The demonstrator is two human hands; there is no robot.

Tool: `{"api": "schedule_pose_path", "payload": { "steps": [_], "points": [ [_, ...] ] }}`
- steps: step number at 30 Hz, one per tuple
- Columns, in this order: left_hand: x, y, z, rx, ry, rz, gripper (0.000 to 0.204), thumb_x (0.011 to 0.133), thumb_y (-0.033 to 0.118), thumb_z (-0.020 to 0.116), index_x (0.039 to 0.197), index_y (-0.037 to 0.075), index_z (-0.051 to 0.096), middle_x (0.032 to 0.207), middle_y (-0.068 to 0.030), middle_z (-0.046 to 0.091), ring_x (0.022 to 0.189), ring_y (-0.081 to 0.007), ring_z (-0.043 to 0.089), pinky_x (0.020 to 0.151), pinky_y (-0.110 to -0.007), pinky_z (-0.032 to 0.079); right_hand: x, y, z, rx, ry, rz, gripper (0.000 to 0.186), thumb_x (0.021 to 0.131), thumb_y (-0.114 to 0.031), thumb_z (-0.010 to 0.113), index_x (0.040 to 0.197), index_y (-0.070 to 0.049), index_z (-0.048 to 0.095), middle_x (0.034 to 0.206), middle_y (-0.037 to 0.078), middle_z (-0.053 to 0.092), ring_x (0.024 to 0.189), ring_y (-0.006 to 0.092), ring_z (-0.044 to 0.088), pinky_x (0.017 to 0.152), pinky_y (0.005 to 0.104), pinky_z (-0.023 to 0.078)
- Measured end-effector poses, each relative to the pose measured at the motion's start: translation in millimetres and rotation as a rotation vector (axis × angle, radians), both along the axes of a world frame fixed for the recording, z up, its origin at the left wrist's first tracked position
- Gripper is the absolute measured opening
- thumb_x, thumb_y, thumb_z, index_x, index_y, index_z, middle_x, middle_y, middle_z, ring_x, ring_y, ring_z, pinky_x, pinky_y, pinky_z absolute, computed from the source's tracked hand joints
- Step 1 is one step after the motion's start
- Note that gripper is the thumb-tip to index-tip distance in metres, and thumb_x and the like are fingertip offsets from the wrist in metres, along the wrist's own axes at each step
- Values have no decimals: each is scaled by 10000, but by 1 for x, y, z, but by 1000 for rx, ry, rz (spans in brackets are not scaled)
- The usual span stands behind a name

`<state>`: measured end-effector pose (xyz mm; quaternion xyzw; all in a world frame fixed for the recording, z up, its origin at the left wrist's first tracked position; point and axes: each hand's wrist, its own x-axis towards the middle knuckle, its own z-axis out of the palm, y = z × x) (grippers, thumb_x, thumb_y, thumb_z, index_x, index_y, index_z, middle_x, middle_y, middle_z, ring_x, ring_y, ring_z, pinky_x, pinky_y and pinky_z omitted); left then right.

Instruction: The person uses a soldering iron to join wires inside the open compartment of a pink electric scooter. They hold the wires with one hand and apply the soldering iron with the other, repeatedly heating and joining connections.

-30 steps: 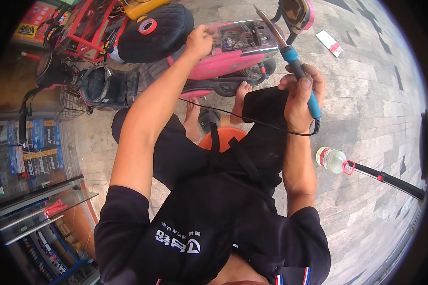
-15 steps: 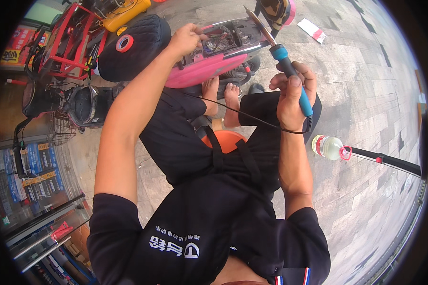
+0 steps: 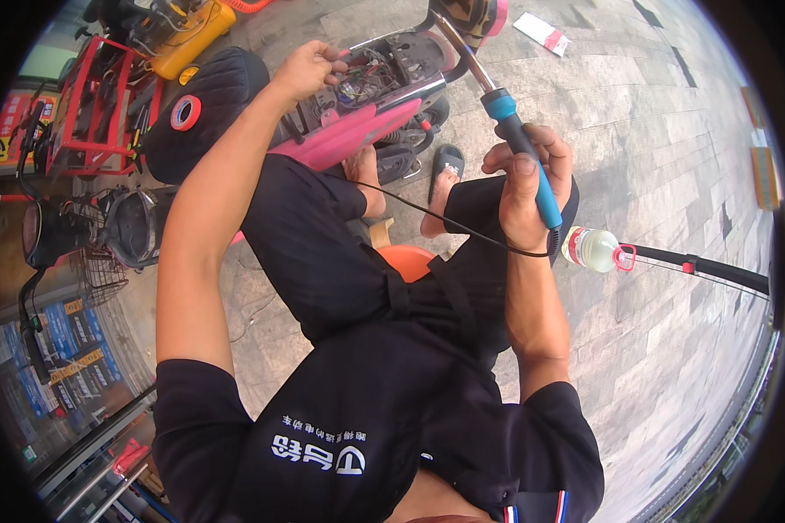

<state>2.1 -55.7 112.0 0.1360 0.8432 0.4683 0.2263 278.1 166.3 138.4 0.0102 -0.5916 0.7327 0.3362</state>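
My right hand (image 3: 536, 179) is wrapped round the handle of a soldering iron (image 3: 523, 139) with a blue and black grip. Its long metal tip slants up and left toward the far end of a pink scooter (image 3: 349, 135), without touching it. From the handle's lower end a thin black cord runs left across my legs. My left hand (image 3: 310, 70) is held over the scooter's opened body with its fingers bent together at the edge of the exposed wires (image 3: 362, 85). Whatever lies between those fingertips is too small to make out.
A black quilted seat (image 3: 214, 113) bears a red tape roll (image 3: 186, 112). Behind it stand a red metal rack (image 3: 105, 105) and a yellow compressor (image 3: 192, 39). A bottle of pale liquid (image 3: 595, 250) stands at the right. An orange container (image 3: 406, 260) sits between my legs.
The view has shifted, so the scooter appears farther left. My right foot has gone into a black slipper. Both hands keep nearly the same pose, the right still holding the soldering iron.
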Motion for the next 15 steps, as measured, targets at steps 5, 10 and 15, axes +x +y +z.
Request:
{"api": "schedule_pose_path", "payload": {
  "steps": [5, 10, 15],
  "points": [
    [-9, -3, -5, 1, -19, -6, 293, 937, 36, 454, 1208, -10, 557, 1152, -118, 709, 840, -130, 645, 732, -273, 529, 0, 5, -7, -6, -33, -13, 434, 959, -255, 681, 1261, -2, 498, 926, 134, 662, 798, 162, 647, 725, 296, 525],
    [-14, 3, -10, -31, -39, -29, 298, 914, 28, 483, 1200, -10, 560, 1139, -121, 708, 853, -132, 651, 750, -278, 536, 4, 13, -14, 45, -61, 12, 483, 981, -299, 646, 1297, 12, 452, 1016, 232, 651, 760, 205, 644, 678, 321, 535],
    [-20, 4, -5, -65, -94, 9, 261, 941, 40, 493, 1192, -1, 554, 1147, -136, 699, 915, -149, 676, 778, -260, 537, 4, 9, -28, -83, -21, 87, 416, 944, -186, 703, 1258, -6, 498, 931, 124, 632, 767, 148, 640, 621, 270, 528]
  ]
}}
